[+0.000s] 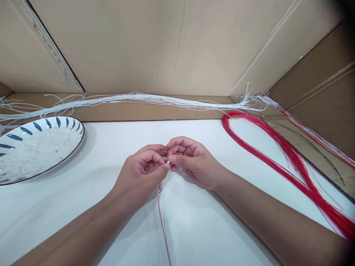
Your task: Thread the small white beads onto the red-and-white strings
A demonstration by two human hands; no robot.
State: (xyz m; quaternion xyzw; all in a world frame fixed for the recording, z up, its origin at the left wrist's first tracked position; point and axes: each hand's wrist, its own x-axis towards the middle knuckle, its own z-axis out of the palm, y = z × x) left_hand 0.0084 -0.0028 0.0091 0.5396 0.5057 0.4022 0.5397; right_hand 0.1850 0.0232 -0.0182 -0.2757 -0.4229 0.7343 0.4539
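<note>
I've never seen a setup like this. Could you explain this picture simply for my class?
There is no robot here, just a person's bare hands. The one picture comes from a camera on that person's head, looking forward and down, so the left hand is on the left and the right hand on the right. Together they pinch a small whitish piece, too small to identify. A thin red strand runs from the hands to the bottom edge. On the white surface, a patterned plate at the left holds white bits, and a bundle of red strands lies looped at the right. Long white strands stretch along the back, before a cardboard wall.
</note>
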